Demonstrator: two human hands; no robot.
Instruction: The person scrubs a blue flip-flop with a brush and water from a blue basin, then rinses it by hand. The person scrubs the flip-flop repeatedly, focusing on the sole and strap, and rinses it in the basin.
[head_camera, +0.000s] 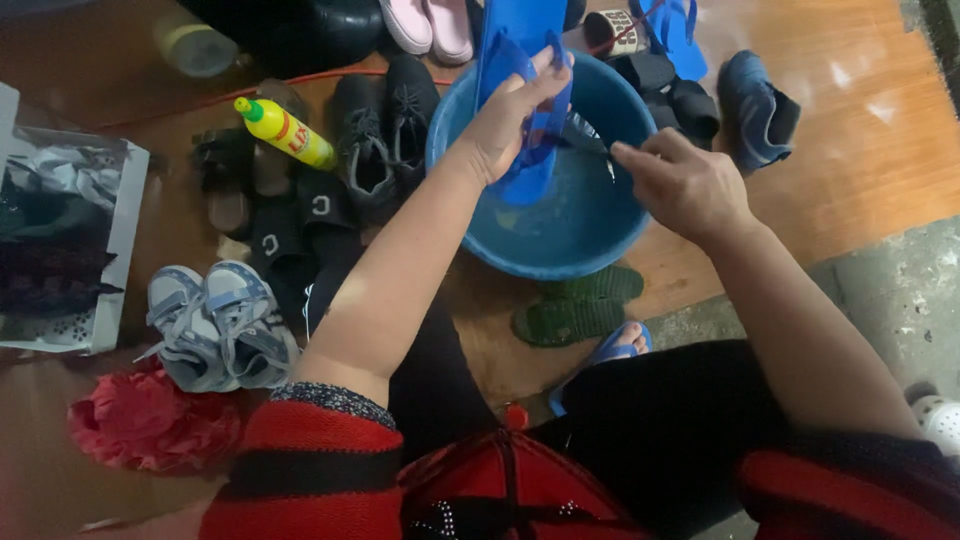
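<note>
The blue flip-flop (527, 120) stands on end over the blue basin (590, 225), its toe dipping toward the shallow water while its heel rises past the far rim. It looks like light, bendy rubber, likely slick when wet, so the firm place to take it is across the middle of the sole, by the strap.

Well left of the basin sits an open grey box (110, 250) with dark things inside. Nearer, a pair of pale blue baby shoes (215, 325) lies beside red crumpled cloth (150, 420). A yellow bottle with a green cap (283, 130) lies on its side among black slides (300, 225) and black sneakers (390, 130), just left of the basin's rim.

The left hand (500, 125) is above the basin, its fingers curled shut around the flip-flop at mid-sole. The right hand (685, 185) hovers over the basin's right edge, fingers closed on the handle of a small brush (585, 135) whose head meets the sole; I cannot tell how tightly.

Just in front of the basin lie dark green sandals (580, 305). Beyond its far rim are pink shoes (430, 25) and more blue flip-flops (680, 35); to its right rests a blue shoe (755, 105).
</note>
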